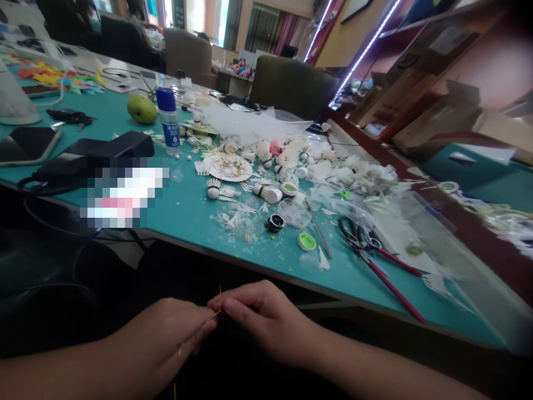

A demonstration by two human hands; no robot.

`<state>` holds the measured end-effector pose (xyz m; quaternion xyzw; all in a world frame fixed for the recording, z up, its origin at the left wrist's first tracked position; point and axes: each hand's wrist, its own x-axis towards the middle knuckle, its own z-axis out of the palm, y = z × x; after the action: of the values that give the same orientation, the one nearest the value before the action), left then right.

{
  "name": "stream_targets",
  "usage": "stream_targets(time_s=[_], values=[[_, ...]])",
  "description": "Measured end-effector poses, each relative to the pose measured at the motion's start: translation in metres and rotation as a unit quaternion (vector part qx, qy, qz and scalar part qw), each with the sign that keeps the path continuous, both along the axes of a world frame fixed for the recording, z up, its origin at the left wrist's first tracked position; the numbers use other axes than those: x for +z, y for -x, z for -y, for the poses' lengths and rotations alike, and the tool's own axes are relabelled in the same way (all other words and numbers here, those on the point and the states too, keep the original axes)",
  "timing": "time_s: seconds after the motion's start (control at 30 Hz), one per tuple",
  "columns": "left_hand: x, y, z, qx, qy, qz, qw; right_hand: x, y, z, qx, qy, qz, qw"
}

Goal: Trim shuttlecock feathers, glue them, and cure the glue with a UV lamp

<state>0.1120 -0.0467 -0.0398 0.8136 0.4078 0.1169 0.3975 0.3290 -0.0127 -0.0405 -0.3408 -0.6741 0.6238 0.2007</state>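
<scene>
My left hand (pixel 177 328) and my right hand (pixel 262 316) meet fingertip to fingertip below the table's front edge, over my dark lap. Between them runs a thin gold wire (pixel 217 313), pinched by both. Its short end stands up past the fingertips, and a longer length hangs down below my left hand. The palms face away, so part of the wire is hidden. On the table ahead lie a shuttlecock (pixel 214 189), a black ring-shaped spool (pixel 275 223) and a small green-filled tub (pixel 307 240).
Red-handled pliers (pixel 391 283) and black scissors (pixel 357 232) lie to the right on the teal table. A blue-capped glue bottle (pixel 169 122) stands behind. Shuttlecock feathers and plastic scraps spread across the middle. A phone (pixel 29 145) and a green mango (pixel 142 109) rest at left.
</scene>
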Motion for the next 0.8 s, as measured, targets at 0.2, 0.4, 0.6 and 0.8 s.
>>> stream_targets(time_s=[0.2, 0.4, 0.6, 0.8], values=[[-0.012, -0.002, 0.001, -0.042, -0.185, 0.027, 0.981, -0.01, 0.004, -0.001, -0.091, 0.198, -0.02, 0.976], [-0.008, -0.007, 0.007, -0.073, -0.388, -0.014, 0.919, -0.01, 0.006, -0.001, -0.133, 0.293, 0.054, 0.946], [-0.009, -0.003, 0.008, -0.086, -0.394, -0.022, 0.915, -0.009, 0.003, -0.001, -0.108, 0.19, 0.071, 0.973], [-0.001, 0.001, -0.002, -0.044, -0.081, -0.03, 0.995, 0.0, 0.0, -0.002, -0.04, -0.158, -0.001, 0.987]])
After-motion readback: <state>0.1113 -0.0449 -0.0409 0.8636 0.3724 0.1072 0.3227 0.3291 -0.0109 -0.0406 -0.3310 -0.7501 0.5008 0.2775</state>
